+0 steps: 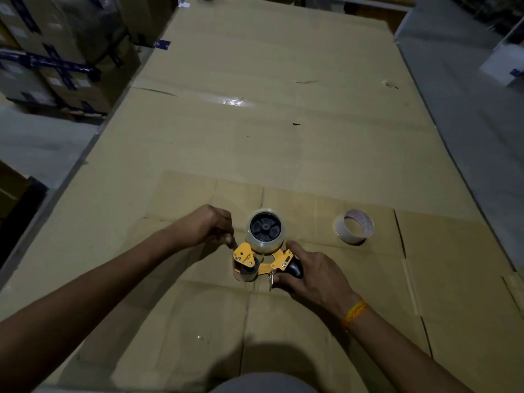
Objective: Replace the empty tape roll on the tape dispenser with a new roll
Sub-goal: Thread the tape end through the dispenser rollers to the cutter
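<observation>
Flattened cardboard covers the long counter, with taped boxes stacked off to its left. Near the front edge the yellow tape dispenser lies on its side with a clear roll of tape seated on its black hub; the right hand is wrapped around the dispenser's black handle, while the left hand is curled narrow with fingertips pinching at the yellow front end. An empty roll core sits apart on the cardboard to the right.
</observation>
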Motion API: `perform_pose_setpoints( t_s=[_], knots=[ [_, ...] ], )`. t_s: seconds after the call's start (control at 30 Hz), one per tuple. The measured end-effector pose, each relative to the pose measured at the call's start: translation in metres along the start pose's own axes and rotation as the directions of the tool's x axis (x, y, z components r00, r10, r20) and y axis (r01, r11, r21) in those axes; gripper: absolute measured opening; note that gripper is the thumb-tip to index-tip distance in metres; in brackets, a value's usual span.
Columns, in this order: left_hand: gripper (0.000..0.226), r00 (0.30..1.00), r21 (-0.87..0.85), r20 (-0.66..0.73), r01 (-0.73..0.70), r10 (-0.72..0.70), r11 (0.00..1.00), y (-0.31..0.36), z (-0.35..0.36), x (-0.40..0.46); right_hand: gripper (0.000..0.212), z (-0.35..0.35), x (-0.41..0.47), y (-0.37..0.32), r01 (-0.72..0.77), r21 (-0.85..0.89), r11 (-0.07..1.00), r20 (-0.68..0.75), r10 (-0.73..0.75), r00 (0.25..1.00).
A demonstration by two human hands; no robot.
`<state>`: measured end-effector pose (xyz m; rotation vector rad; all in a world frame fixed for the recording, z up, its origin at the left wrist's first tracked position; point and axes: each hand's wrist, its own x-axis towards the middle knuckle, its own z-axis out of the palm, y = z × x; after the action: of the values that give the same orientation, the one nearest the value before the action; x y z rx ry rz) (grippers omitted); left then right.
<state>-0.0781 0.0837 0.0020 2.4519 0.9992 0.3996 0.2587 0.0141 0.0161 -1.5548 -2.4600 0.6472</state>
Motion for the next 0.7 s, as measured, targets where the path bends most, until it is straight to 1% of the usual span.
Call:
perform_pose_setpoints(
  t_s=[0.1, 0.2, 0.33, 0.4, 0.47, 0.53, 0.6, 0.63, 0.7],
  knots=[
    [0.013, 0.998, -0.010, -0.051, 0.024, -0.025, 1.000, -0.005, -0.004, -0.001, 0.076, 0.000, 0.001, 0.000, 0.004, -0.011, 1.000, -0.006, -0.004, 1.000],
    [0.012, 0.997, -0.026, -0.049, 0.055, -0.057, 0.998, -0.006, 0.000, -0.006, 0.079, 0.001, 0.001, 0.000, 0.009, -0.015, 1.000, 0.007, -0.008, 1.000],
    [0.011, 0.982, -0.092, -0.058, 0.175, -0.181, 0.980, -0.004, 0.008, -0.019, 0.082, 0.002, 0.000, 0.000, -0.002, -0.029, 1.000, 0.007, 0.002, 1.000],
    [0.009, 0.961, -0.132, -0.090, 0.249, -0.261, 0.960, 0.000, 0.016, -0.028, 0.082, 0.003, 0.000, 0.000, -0.012, -0.052, 0.999, -0.003, 0.012, 1.000],
    [0.006, 0.913, -0.210, -0.140, 0.351, -0.384, 0.912, 0.005, 0.026, -0.037, 0.078, 0.002, 0.000, -0.001, -0.020, -0.072, 0.997, -0.016, 0.019, 1.000],
    [0.006, 0.834, -0.333, -0.194, 0.440, -0.517, 0.834, 0.010, 0.036, -0.044, 0.069, -0.001, -0.001, -0.004, -0.033, -0.086, 0.996, -0.042, 0.029, 0.999],
    [0.006, 0.751, -0.479, -0.236, 0.462, -0.617, 0.746, 0.018, 0.044, -0.049, 0.064, -0.002, -0.001, -0.007, -0.047, -0.113, 0.992, -0.071, 0.039, 0.997],
    [0.006, 0.717, -0.524, -0.251, 0.464, -0.650, 0.714, 0.021, 0.046, -0.050, 0.065, -0.003, -0.001, -0.009, -0.055, -0.129, 0.990, -0.080, 0.045, 0.996],
    [0.007, 0.678, -0.553, -0.271, 0.471, -0.683, 0.687, 0.027, 0.049, -0.049, 0.067, -0.003, -0.001, -0.012, -0.070, -0.155, 0.985, -0.084, 0.057, 0.995]
  ],
)
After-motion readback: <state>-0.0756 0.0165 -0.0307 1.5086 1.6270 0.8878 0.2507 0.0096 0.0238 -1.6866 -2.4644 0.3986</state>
